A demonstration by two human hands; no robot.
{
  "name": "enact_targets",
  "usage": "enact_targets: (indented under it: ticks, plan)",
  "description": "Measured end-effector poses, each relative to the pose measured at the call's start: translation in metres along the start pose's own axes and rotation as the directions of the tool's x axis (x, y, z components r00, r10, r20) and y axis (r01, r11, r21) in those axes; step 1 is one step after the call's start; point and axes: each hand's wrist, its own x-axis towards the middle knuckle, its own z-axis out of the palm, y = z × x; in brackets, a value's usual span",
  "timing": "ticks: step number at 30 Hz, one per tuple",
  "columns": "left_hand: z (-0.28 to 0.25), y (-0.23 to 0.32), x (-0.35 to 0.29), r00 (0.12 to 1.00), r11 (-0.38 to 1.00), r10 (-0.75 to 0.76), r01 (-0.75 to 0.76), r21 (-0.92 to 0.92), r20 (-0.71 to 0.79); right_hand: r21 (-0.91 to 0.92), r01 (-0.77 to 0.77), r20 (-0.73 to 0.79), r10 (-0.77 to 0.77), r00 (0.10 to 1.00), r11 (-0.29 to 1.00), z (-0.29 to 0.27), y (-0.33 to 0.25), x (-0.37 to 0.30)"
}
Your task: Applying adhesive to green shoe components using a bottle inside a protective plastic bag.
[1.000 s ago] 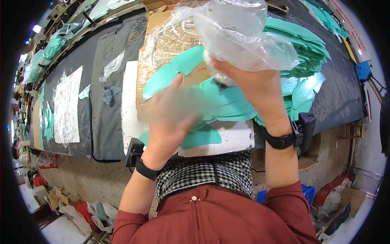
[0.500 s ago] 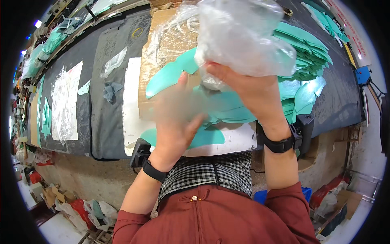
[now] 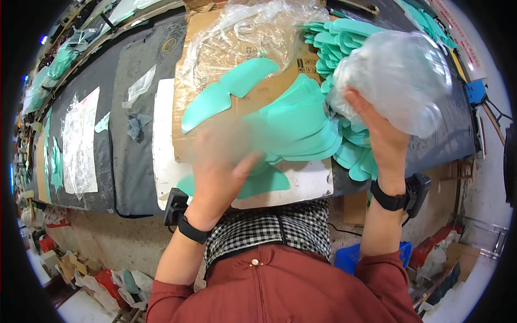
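Note:
My right hand is closed on a bunched clear plastic bag, held above the right part of the worktable. Beneath and beside the bag are green sheet pieces with rounded lobes in a layered pile. A fanned stack of the same green pieces lies between my hands. My left hand is over the left end of that stack; its fingers are smeared, so their pose is unclear. One two-lobed green piece lies flat on the cardboard beyond it. Another green piece shows below the left hand.
Brown cardboard lies on a white board on the dark tabletop. Thin clear film covers the cardboard's far part. A grey scrap and a film-covered white sheet are at left. A blue crate stands below.
My right hand has carried the plastic bag to the right, uncovering the fanned green stack and more of the cardboard. The left hand has shifted slightly left and nearer.

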Motion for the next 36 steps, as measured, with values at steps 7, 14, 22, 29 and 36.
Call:
enact_targets:
  ticks: [7, 14, 22, 29, 36]
  plan:
    - [-0.022, -0.035, 0.004, 0.931, 0.920, -0.364, 0.354, -0.168, -0.035, -0.122, 0.072, -0.016, -0.074, 0.997, 0.990, 0.016, 0.004, -0.023]
    - [-0.028, -0.085, 0.000, 0.858, 0.858, -0.514, 0.513, -0.010, -0.012, -0.168, 0.462, 0.255, -0.414, 0.874, 0.871, 0.082, 0.015, -0.088]
    - [-0.003, -0.121, -0.006, 0.928, 0.925, -0.361, 0.368, 0.090, -0.087, -0.001, 0.563, 0.375, -0.522, 0.767, 0.826, 0.119, -0.039, -0.086]
    - [-0.014, -0.102, 0.019, 0.833, 0.833, -0.553, 0.553, 0.019, 0.018, -0.274, 0.579, 0.231, -0.532, 0.815, 0.768, 0.090, -0.030, -0.005]
    - [-0.010, -0.113, 0.011, 0.774, 0.459, -0.615, 0.507, -0.730, 0.151, -0.226, 0.599, 0.348, -0.510, 0.787, 0.768, 0.149, -0.044, -0.019]
